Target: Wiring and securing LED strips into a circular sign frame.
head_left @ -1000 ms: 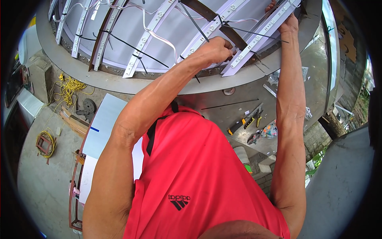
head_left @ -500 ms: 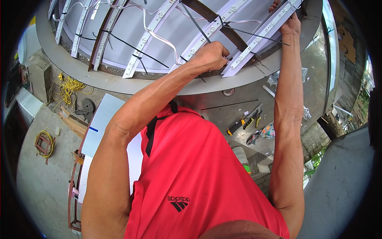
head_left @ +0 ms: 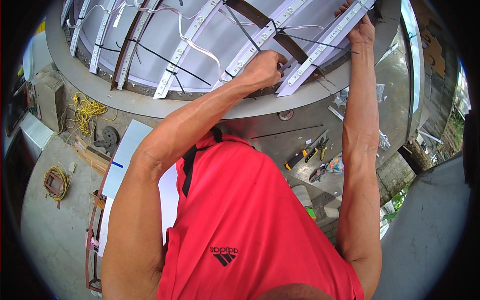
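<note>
A round metal frame (head_left: pixel 150 106) with a white inner panel carries several white LED light bars, tied on with black cable ties. My left hand (head_left: pixel 263 70) is closed beside the lower part of one bar (head_left: pixel 240 62); its fingertips are hidden, so what they pinch cannot be made out. My right hand (head_left: pixel 361 31) reaches behind the rightmost LED light bar (head_left: pixel 320 50), fingers curled around its upper part. That bar lies slanted across a brown metal crosspiece (head_left: pixel 292 46). Long cable tie tails (head_left: pixel 320 42) stick out near both hands.
Below the frame, a metal surface (head_left: pixel 280 145) bears a yellow utility knife (head_left: pixel 295 160), pliers (head_left: pixel 323 151), a tape roll (head_left: pixel 286 115) and a thin black rod (head_left: pixel 287 131). Yellow cord (head_left: pixel 85 112) lies coiled on the floor at left. White wires (head_left: pixel 200 49) loop between the bars.
Both hands and the rightmost LED light bar have shifted slightly left. The hold of each hand looks the same.
</note>
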The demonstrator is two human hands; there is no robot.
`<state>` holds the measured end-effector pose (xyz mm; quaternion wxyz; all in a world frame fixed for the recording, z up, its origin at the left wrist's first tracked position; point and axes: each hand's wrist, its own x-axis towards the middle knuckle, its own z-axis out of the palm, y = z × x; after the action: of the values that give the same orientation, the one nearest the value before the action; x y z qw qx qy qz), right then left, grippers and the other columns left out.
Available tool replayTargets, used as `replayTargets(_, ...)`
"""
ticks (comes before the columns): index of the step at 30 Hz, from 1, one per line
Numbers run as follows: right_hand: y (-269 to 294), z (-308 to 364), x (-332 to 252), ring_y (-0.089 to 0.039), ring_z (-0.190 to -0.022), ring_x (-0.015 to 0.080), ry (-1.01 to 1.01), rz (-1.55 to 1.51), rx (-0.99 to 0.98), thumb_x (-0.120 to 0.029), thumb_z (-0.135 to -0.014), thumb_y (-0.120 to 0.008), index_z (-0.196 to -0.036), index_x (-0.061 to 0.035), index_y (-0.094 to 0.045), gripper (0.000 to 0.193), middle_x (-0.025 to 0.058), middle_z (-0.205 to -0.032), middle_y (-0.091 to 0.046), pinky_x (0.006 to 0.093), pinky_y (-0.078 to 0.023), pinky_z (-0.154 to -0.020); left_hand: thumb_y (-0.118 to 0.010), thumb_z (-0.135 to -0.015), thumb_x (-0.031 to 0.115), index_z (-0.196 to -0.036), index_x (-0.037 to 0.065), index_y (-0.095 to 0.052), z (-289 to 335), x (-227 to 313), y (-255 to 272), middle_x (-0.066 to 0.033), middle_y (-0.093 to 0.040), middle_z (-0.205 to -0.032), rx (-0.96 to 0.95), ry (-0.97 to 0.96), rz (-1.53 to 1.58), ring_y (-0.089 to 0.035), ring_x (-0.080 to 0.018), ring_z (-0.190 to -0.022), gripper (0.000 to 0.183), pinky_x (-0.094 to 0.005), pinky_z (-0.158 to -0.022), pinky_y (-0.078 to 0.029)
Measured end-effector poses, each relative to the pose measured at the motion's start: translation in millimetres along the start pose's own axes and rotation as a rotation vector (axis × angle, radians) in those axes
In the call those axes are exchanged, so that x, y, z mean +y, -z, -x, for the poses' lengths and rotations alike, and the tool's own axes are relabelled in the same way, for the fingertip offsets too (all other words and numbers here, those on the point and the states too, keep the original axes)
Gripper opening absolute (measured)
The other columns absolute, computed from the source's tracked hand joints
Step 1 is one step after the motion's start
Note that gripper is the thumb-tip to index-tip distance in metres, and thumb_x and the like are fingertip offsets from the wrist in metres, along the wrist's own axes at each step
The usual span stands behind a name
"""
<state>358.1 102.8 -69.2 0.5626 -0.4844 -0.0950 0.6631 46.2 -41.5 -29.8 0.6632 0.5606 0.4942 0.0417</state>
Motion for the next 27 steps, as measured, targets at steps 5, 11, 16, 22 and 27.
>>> replayTargets(5, 8.1, -9.0, -8.4, -0.059, -0.092, 0.0362, -0.078, -0.172, -0.136, -0.02, -0.097, -0.047, -0.112, 0.0079, -0.059, 0.034, 0.0206, -0.098, -0.062, 0.0524, -0.049, -0.088, -0.066, -0.077, 0.007, -0.108, -0.001, -0.071, -1.4, 3.3, 11.8, -0.0185, -0.073, -0.097, -0.119, -0.04, 0.08, -0.07, -0.0277, -0.089, 0.032, -0.0367, -0.08, -0.053)
replayTargets(11, -13.1, 2.6, 7.9, -0.064, -0.086, 0.0371, 0.044, -0.145, 0.086, -0.027, -0.101, -0.044, -0.107, 0.0087, -0.058, 0.039, 0.0223, -0.096, -0.065, 0.0514, -0.056, -0.078, -0.063, -0.087, 0.01, -0.13, 0.0, -0.059, 7.0, 16.6, 15.1, -0.0213, -0.07, -0.112, -0.122, -0.052, 0.162, -0.068, -0.03, -0.103, 0.045, -0.0365, -0.091, -0.05)
replayTargets(16, -20.1, 1.3, 11.1, -0.065, -0.088, 0.0335, 0.065, -0.305, 0.142, -0.022, -0.098, -0.051, -0.111, 0.0109, -0.06, 0.037, 0.0214, -0.099, -0.065, 0.0493, -0.056, -0.08, -0.065, -0.092, 0.014, -0.124, -0.006, -0.061, -1.2, 6.3, 8.7, -0.0133, -0.07, -0.105, -0.207, 0.061, 0.511, -0.063, -0.019, -0.087, 0.038, -0.0331, -0.073, -0.051)
replayTargets(22, -35.1, 0.6, 12.1, -0.067, -0.079, 0.0328, 0.115, -0.437, 0.175, -0.027, -0.098, -0.056, -0.107, 0.0009, -0.062, 0.03, 0.0187, -0.093, -0.065, 0.0494, -0.057, -0.069, -0.063, -0.093, 0.011, -0.115, 0.001, -0.066, -8.3, 8.1, 5.3, -0.0075, -0.07, -0.102, -0.201, 0.124, 0.588, -0.064, -0.0155, -0.086, 0.025, -0.0326, -0.075, -0.053)
replayTargets(27, -20.0, -19.9, 16.7, -0.067, -0.086, 0.0262, 0.233, -0.623, 0.227, -0.013, -0.092, -0.059, -0.1, 0.0007, -0.066, 0.017, 0.0146, -0.093, -0.068, 0.0413, -0.057, -0.079, -0.063, -0.093, 0.007, -0.114, 0.004, -0.067, -13.8, 14.4, -5.5, -0.0054, -0.071, -0.102, -0.159, 0.145, 0.611, -0.066, -0.0152, -0.087, 0.021, -0.033, -0.077, -0.055)
